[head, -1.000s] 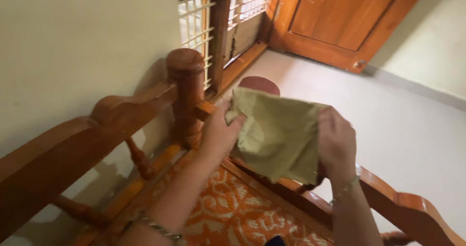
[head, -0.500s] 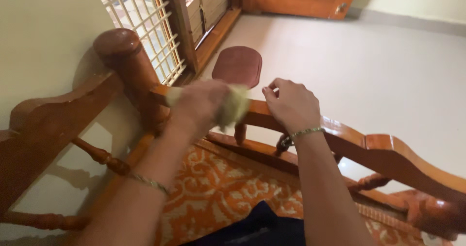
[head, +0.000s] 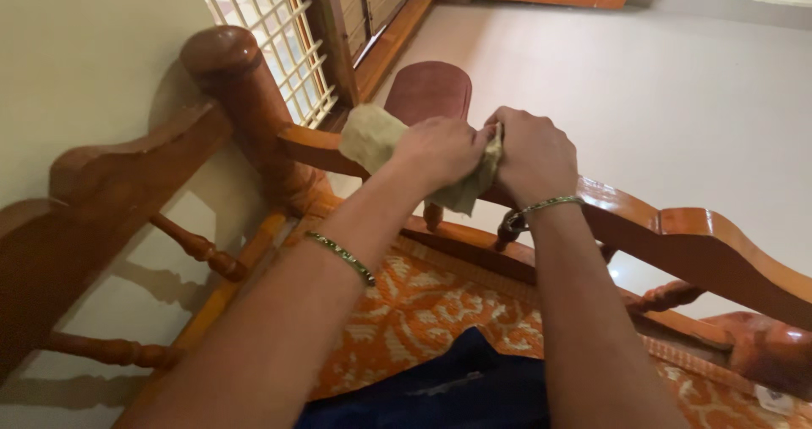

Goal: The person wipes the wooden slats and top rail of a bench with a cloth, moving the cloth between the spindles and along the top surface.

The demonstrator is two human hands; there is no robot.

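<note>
Head view, looking down over both forearms. Left hand (head: 440,150) closed in a fist over a pale olive cloth (head: 372,137), pressed onto the wooden armrest rail (head: 677,234). Right hand (head: 534,154) also clenched, pinching the cloth's right edge, just beside the left and touching it at the knuckles. Cloth bunched between both fists, long axis running left to right along the rail, one loose corner sticking out to the left toward the round corner post (head: 233,82), another flap hanging below the rail. Rail itself slanting from far left down to near right, glossy along its top. Thin bangle (head: 338,257) worn on the left forearm, a similar bracelet (head: 550,203) on the right wrist. Orange patterned cushion (head: 423,310) spread below the arms, dark blue fabric (head: 457,391) at the near edge. Small round-topped stool (head: 431,90) standing beyond the rail on the pale floor (head: 660,99). Latticed window grille (head: 271,31) at far left.
</note>
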